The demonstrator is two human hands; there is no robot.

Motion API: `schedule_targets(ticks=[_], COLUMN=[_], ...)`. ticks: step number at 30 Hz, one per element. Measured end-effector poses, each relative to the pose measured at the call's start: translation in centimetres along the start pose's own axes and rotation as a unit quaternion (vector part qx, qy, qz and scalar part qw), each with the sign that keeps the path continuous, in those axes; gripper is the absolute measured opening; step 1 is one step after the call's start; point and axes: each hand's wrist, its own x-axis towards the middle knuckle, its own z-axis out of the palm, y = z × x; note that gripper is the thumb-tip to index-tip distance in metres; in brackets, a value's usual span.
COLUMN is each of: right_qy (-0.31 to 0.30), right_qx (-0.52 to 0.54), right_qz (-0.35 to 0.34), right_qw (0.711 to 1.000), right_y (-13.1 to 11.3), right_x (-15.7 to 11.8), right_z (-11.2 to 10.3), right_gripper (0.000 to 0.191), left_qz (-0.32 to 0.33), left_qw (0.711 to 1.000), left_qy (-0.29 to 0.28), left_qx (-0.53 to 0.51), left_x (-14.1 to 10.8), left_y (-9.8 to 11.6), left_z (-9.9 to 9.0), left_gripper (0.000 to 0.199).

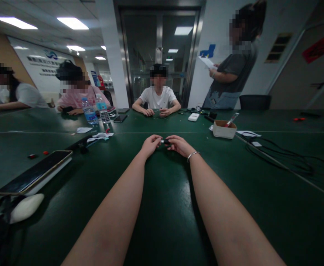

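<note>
Both arms reach out over the dark green table [162, 207]. Between my fingertips is a small black object [166, 141] with a silvery end pointing left. My left hand [151, 145] pinches the silvery end. From the other side my right hand [180, 145], with a silver bracelet on its wrist, grips the black part between thumb and fingers. The two hands almost meet above the table. What exactly the small object is cannot be made out.
At left lie a phone on a white box [37, 173], a white object [27, 208] and paper scraps [101, 136]. Two water bottles [89, 112] stand farther back. At right are a small box [224, 130] and black cables [283, 155]. Several people are around the table.
</note>
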Motion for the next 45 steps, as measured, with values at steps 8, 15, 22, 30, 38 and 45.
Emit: schedule_targets(ticks=[8, 15, 22, 30, 38, 45], right_qy=[0.015, 0.02, 0.013, 0.017, 0.016, 0.017], right_qx=[0.01, 0.014, -0.002, 0.005, 0.008, 0.007], right_qz=[0.007, 0.014, 0.004, 0.011, 0.012, 0.007], right_qw=[1.0, 1.0, 1.0, 1.0, 1.0, 1.0], right_y=[-0.2, -0.2, 0.0, -0.2, -0.1, 0.1], right_x=[0.0, -0.1, 0.1, 0.0, 0.0, 0.2], right_z=[0.2, 0.1, 0.0, 0.2, 0.1, 0.0], right_gripper=[0.013, 0.013, 0.011, 0.016, 0.014, 0.014], left_qz=[0.009, -0.01, 0.038, 0.024, 0.014, 0.032], left_qw=[1.0, 1.0, 0.999, 0.999, 1.0, 0.999], left_qy=[-0.005, -0.019, -0.002, -0.011, -0.005, -0.015], left_qx=[0.006, -0.011, 0.016, 0.022, 0.002, 0.005], left_x=[0.1, 0.6, 0.4, 0.3, 0.6, 0.2], left_y=[-0.6, -1.1, -1.4, -1.2, -1.3, -1.0], left_z=[0.0, 0.0, -0.2, -0.1, 0.0, -0.1], left_gripper=[0.018, 0.018, 0.023, 0.022, 0.021, 0.022])
